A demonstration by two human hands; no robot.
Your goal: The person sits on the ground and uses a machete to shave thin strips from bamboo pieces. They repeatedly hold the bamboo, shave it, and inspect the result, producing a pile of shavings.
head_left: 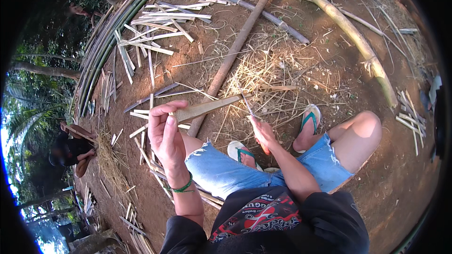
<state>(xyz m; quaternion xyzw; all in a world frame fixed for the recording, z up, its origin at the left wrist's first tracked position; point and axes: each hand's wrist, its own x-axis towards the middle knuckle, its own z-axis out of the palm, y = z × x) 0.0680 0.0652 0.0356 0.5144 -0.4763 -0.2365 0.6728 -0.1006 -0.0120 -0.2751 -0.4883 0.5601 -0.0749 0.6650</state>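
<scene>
Black shirt with a red print fills the lower edge; above it, frayed denim shorts and bare knees, the person seated low on bare earth.

Left hand: raised in front of the left knee, thumb and fingers clamped on the near end of a flat bamboo strip. Green band on that wrist.

Right hand: fingers closed around the handle of a thin knife, blade slanting up and to the left, its tip close to the strip's far end; contact between them cannot be made out.

Strip: held clear of the ground, long axis nearly level, rising slightly from the left hand toward the upper right, far end pointing toward the loose shavings.

Surroundings: long brown pole lies diagonally on the ground directly behind the strip, crossing under it in view. Thick pale bamboo culm runs along the upper right. Pile of split slats at upper left, with a bundle of curved green canes beyond. Feet in green-strapped sandals rest just below the knife hand. Another person sits at far left, well apart.
</scene>
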